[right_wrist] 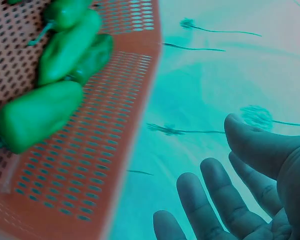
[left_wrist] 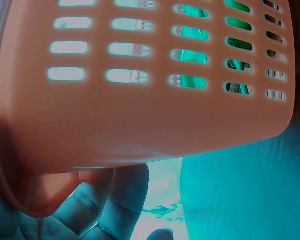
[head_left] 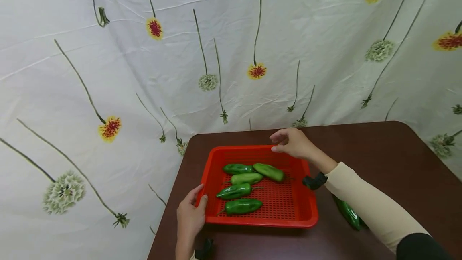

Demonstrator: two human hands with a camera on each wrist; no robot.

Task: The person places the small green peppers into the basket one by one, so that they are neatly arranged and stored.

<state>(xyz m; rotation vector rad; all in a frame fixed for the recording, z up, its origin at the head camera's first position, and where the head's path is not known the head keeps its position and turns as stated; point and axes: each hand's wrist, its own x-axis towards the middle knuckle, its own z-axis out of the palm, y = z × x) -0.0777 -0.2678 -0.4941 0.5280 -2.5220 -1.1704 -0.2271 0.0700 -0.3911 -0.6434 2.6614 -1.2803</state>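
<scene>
A red plastic basket (head_left: pixel 260 222) with slotted walls holds several long green peppers (head_left: pixel 243 206), lying mostly toward its left side. My left hand (head_left: pixel 191 214) grips the basket's left rim, thumb on top. In the left wrist view, the fingers (left_wrist: pixel 127 200) curl beneath the rim, beside the outer wall. Over the far right rim, my right hand (head_left: pixel 296 143) has loosely bent fingers and holds nothing. The right wrist view shows this hand (right_wrist: pixel 260 195) apart from the basket wall (right_wrist: pixel 85 155), with its thumb and fingers spread.
The dark brown table (head_left: pixel 375 151) extends right of the basket. Another green pepper (head_left: pixel 348 212) lies on it, partly hidden by the right sleeve (head_left: pixel 371 206). A white cloth (head_left: pixel 173 59) printed with flowers hangs behind the table and along its left side.
</scene>
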